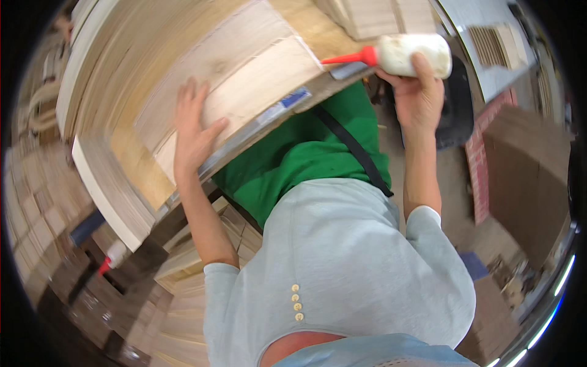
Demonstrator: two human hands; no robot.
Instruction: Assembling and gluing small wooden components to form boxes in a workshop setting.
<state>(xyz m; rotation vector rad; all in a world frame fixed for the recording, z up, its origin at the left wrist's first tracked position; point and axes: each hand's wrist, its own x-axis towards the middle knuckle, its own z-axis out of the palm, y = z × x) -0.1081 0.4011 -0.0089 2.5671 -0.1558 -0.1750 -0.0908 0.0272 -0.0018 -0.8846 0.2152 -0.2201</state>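
My right hand [420, 101] is wrapped round a white glue bottle [397, 54] held on its side. The red nozzle [345, 59] points left, its tip by the corner of a pale wooden board [269, 73]. Fingers spread, my left hand [194, 131] lies on the near left part of that board. A white line runs along the board's right end and between it and the board beyond. Both rest on a yellowish wooden surface [143, 174] above my lap.
Stacked wooden pieces [85, 79] line the left and far sides. A second glue bottle [116, 252] with a red tip is at lower left. To the right are a black seat [458, 110], a brown cardboard box [526, 177] and a grey table [489, 15] bearing a slatted wooden piece [492, 46].
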